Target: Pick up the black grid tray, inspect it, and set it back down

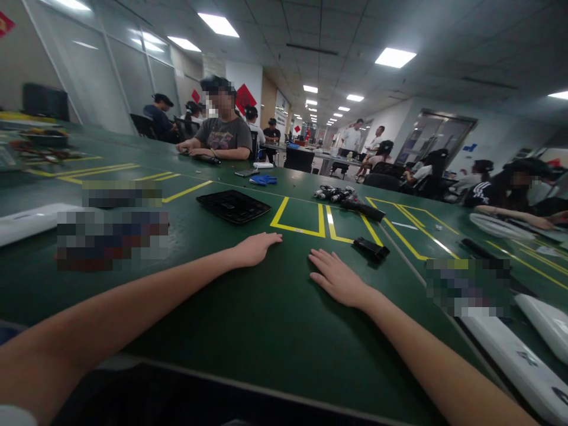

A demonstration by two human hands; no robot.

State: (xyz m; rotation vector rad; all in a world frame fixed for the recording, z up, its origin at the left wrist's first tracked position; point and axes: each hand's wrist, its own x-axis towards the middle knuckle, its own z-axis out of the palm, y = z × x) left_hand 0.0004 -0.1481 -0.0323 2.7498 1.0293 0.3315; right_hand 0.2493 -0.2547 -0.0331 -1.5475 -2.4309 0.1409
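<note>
While the left fingers [271,238] are lying straight and close together, I am seeing the right fingers [322,260] spreading slightly, the thumb apart. My left hand [255,248] and right hand [339,279] are resting palm-down on the green worktop [266,331], well apart from each other. Just beyond the left one, a shallow black tray [234,206] is lying flat; near the right one, a small black part [371,251] is sitting to its right. Yellow tape [322,220] is marking outlines farther out, blue gloves [263,180] are lying beyond the tray, and a person in grey [228,136] is sitting across from me.
</note>
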